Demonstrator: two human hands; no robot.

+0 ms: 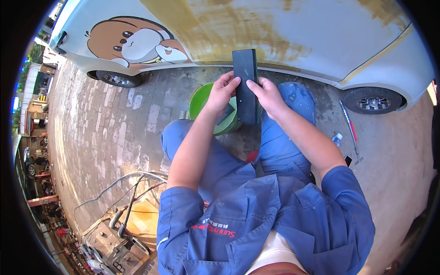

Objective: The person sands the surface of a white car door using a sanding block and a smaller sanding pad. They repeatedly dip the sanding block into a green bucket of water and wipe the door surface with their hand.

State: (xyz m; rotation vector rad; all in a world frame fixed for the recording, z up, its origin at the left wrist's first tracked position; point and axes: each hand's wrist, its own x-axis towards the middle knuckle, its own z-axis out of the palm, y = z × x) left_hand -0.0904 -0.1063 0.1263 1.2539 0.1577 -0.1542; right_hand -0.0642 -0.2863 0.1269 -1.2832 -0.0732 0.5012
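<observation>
A long black sanding block (245, 87) is held upright between my two hands, above my lap. My left hand (222, 93) grips its left edge, thumb on the front face. On the opposite edge my right hand (267, 95) closes the same way, its thumb also flat on the front; the other fingers are partly hidden behind the block. Just behind and below my left hand stands a green bucket (195, 101), with a dark flat piece (225, 114) and something pale inside it. The block and my left forearm cover part of the bucket.
Ahead is a white vehicle (316, 32) with yellowish-brown filler patches (229, 32) and a cartoon animal picture (137, 41). A red-and-blue pole (351, 126), a small bottle (337, 139) and a phone (348, 160) lie at right. A machine with cables (123, 229) stands lower left.
</observation>
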